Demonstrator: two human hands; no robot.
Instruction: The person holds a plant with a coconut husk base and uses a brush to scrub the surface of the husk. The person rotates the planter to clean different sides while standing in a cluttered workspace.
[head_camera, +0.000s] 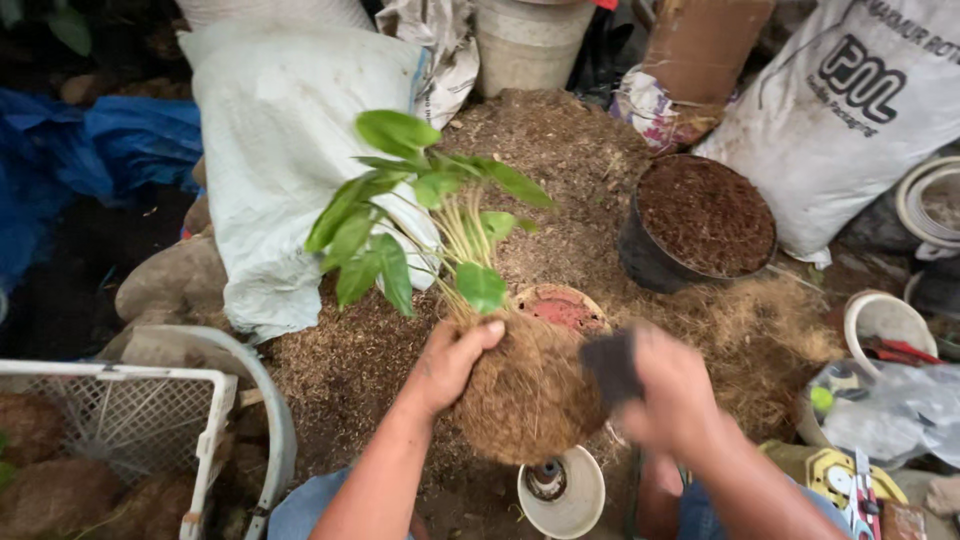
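My left hand (452, 362) grips the top of a round ball of brown coconut fibre (525, 395) at the base of a small green leafy plant (420, 225) that rises out of it. My right hand (672, 388) is blurred to the right of the ball and holds a dark, flat piece (612, 365) against the ball's side. Behind the ball, a small reddish pot (562, 308) lies on a heap of loose brown fibre mix (560, 160).
A black pot (700, 215) full of brown mix stands at right. White sacks (285, 150) lie at left and top right. A white wire basket (120, 420) sits lower left, a white spool (562, 490) below the ball, and bowls and tools at right.
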